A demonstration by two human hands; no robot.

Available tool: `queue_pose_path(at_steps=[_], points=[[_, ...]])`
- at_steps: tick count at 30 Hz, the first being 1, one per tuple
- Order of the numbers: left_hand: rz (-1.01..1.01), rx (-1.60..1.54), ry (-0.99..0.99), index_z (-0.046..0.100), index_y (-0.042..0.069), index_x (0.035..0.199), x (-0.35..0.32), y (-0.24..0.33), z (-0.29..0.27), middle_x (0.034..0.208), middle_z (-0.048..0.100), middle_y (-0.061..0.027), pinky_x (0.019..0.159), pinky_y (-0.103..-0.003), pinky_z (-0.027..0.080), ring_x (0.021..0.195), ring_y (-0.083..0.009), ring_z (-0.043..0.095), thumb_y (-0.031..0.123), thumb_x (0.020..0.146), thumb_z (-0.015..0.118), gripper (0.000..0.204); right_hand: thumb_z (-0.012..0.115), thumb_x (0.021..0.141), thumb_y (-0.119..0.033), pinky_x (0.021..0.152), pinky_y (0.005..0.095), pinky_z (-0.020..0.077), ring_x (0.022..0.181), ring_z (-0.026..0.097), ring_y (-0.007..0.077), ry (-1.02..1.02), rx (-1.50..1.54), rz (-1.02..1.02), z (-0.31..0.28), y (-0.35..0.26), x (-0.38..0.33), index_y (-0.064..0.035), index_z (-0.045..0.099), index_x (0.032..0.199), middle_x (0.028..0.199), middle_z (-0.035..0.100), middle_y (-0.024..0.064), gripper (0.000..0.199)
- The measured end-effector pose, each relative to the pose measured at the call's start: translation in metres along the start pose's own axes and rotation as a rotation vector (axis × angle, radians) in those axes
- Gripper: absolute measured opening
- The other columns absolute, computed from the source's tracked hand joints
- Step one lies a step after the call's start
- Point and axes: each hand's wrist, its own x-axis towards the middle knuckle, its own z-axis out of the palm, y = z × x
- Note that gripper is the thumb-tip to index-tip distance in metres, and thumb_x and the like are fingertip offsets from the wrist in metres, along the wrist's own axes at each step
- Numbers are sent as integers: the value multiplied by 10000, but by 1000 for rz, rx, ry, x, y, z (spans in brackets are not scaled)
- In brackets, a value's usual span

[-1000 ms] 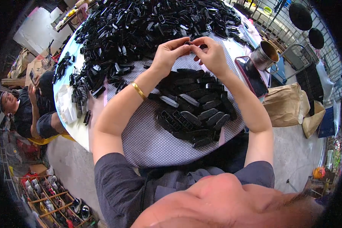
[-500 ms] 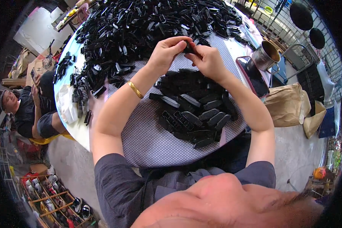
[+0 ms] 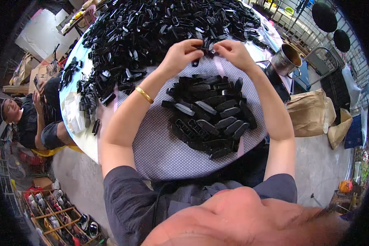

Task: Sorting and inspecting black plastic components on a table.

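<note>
My left hand (image 3: 181,56), with a gold bangle on its wrist, is over the near edge of a large heap of black plastic pieces (image 3: 151,37). Its thumb and forefinger stand apart, and a small black piece (image 3: 195,62) shows just below the thumb. Across a short gap, my right hand (image 3: 235,54) has thumb and fingertips pinched together; whatever they hold is lost against the dark heap. Between my forearms lies a smaller pile of elongated black plastic pieces (image 3: 209,108), some overlapping, on a dotted grey cloth (image 3: 151,151).
A metal pot (image 3: 289,59) and a dark phone-like slab (image 3: 276,80) are at the table's right edge. Beyond them stands a brown paper bag (image 3: 309,110). To the left, another person (image 3: 26,119) sits holding a phone. A shoe rack (image 3: 59,217) stands lower left.
My hands were together around a small dark piece; now they are apart. The right hand has shifted rightward, and the left thumb and forefinger have spread. A small black piece shows below the left thumb.
</note>
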Motion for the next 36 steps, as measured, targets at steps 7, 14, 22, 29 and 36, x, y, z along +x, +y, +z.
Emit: queue_pose_path(at_steps=[7, 14, 22, 29, 36], points=[[271, 818, -306, 644, 53, 939, -11, 0, 21, 828, 582, -171, 731, -369, 446, 787, -312, 561, 261, 811, 593, 249, 631, 762, -226, 685, 328, 487, 753, 586, 240, 198, -598, -418, 33, 11, 3, -92, 635, 1000, 891, 608, 105, 273], [22, 689, -261, 655, 55, 923, -11, 9, 19, 827, 633, -139, 673, -320, 471, 745, -245, 610, 232, 803, 605, 220, 650, 719, -222, 645, 332, 496, 686, 599, 248, 168, -409, -307, 35, 17, 4, -56, 645, 906, 850, 615, 103, 250], [192, 1026, 136, 633, 26, 953, 11, -10, 5, 863, 621, -160, 706, -355, 478, 790, -289, 611, 234, 748, 658, 293, 656, 698, -250, 693, 332, 489, 752, 604, 247, -149, -428, 35, -14, 17, -3, -51, 666, 862, 848, 613, 124, 259], [100, 1308, 194, 518, 24, 942, 32, -18, 31, 813, 616, -167, 698, -373, 499, 816, -305, 617, 163, 740, 631, 270, 605, 724, -225, 757, 394, 468, 835, 578, 328, -177, -604, -132, 7, 9, -8, -68, 632, 917, 822, 610, 135, 250], [58, 911, 155, 568, 28, 976, 13, -8, 14, 896, 624, -167, 788, -388, 466, 855, -322, 598, 145, 717, 620, 289, 648, 743, -82, 655, 222, 479, 707, 581, 87, 86, 197, 41, 9, 13, -5, -12, 608, 968, 817, 620, 35, 239]])
